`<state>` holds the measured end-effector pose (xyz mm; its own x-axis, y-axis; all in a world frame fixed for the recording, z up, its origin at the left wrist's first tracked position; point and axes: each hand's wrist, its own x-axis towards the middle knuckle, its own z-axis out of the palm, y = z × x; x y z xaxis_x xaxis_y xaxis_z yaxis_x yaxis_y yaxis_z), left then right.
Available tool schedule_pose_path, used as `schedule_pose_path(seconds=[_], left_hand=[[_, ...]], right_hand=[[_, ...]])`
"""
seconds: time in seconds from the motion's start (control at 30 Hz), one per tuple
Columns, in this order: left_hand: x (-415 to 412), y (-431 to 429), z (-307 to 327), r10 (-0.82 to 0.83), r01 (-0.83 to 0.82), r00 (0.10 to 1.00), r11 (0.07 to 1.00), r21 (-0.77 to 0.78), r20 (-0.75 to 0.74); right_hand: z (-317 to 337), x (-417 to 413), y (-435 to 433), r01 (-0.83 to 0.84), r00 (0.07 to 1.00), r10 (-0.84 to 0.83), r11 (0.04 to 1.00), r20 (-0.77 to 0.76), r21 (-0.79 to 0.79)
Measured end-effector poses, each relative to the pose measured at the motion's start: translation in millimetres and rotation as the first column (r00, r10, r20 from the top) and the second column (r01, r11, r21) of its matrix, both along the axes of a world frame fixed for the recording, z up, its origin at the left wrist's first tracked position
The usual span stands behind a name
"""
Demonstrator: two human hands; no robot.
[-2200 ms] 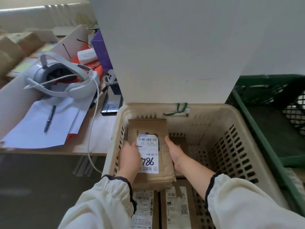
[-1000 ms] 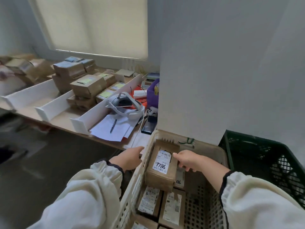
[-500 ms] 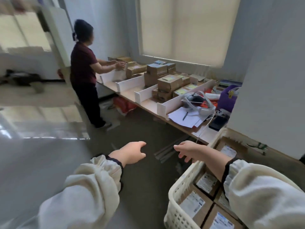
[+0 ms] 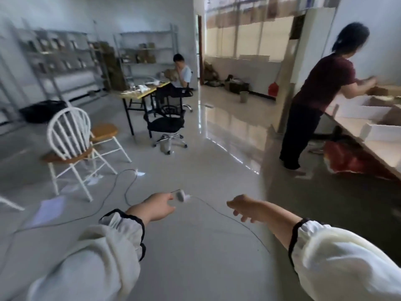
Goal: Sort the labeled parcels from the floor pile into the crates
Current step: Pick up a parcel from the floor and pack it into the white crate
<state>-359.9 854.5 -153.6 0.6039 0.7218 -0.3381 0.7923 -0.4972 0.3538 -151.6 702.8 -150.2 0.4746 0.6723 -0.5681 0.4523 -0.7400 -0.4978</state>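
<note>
Neither the crates nor the floor pile of parcels is in view. My left hand (image 4: 155,207) hangs in mid-air over the grey floor, fingers loosely curled, holding nothing. My right hand (image 4: 243,208) is out beside it at the same height, fingers loosely bent and also empty. A small white plug (image 4: 180,195) on a thin cable lies on the floor just past my left fingertips; I cannot see any contact with it.
A white spindle chair (image 4: 69,146) stands at left, a black office chair (image 4: 167,124) and a desk with a seated person (image 4: 181,72) behind. A person in a dark red top (image 4: 319,92) works at the long table (image 4: 379,148) with boxes on the right. Cables (image 4: 121,187) and papers (image 4: 50,208) lie on the floor.
The view has swung left, away from the cream crate and the 786 parcel my hands set in it. Both hands have come out empty and now hang over open floor.
</note>
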Motion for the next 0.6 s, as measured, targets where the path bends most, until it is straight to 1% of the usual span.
schedule_pose_path(seconds=[0.1,0.17,0.23,0.3,0.33,0.4,0.47,0.57,0.6], left_hand=[[-71.4,33.9,-15.1,0.223,-0.224,0.975,0.974,-0.040,-0.015],[-112.4,45.0,-25.9,0.347,-0.348,0.937,0.935,-0.068,-0.031],[-155.0,53.4,-44.3,0.470,-0.470,0.882,0.876,-0.106,-0.027],[-189.2,58.3,-64.4,0.543,-0.542,0.839,0.833,-0.112,-0.022],[-210.2,55.3,-72.8,0.594,-0.592,0.804,0.797,-0.118,-0.020],[-245.2,40.9,-80.2,0.676,-0.669,0.737,0.728,-0.150,-0.002],[-279.9,22.9,-85.7,0.747,-0.740,0.664,0.651,-0.169,-0.031],[-334.6,12.3,-106.0,0.813,-0.812,0.577,0.559,-0.167,-0.082],[-350.9,11.9,-112.8,0.823,-0.831,0.551,0.525,-0.182,-0.137]], right_hand=[[-17.3,-40.8,70.4,-0.191,0.982,0.191,0.981,0.001,-0.035],[-28.7,-67.2,109.2,-0.309,0.951,0.308,0.947,-0.024,-0.090],[-40.3,-92.3,145.6,-0.406,0.914,0.399,0.900,-0.077,-0.156],[-44.8,-107.8,168.1,-0.417,0.908,0.400,0.890,-0.125,-0.182],[-51.1,-120.3,183.6,-0.426,0.904,0.405,0.885,-0.139,-0.187],[-67.4,-149.6,210.0,-0.453,0.891,0.435,0.869,-0.130,-0.201],[-87.2,-191.6,231.7,-0.534,0.845,0.518,0.810,-0.131,-0.241],[-122.5,-268.3,259.6,-0.695,0.712,0.689,0.664,-0.135,-0.275],[-130.7,-293.5,266.9,-0.744,0.658,0.740,0.611,-0.141,-0.270]])
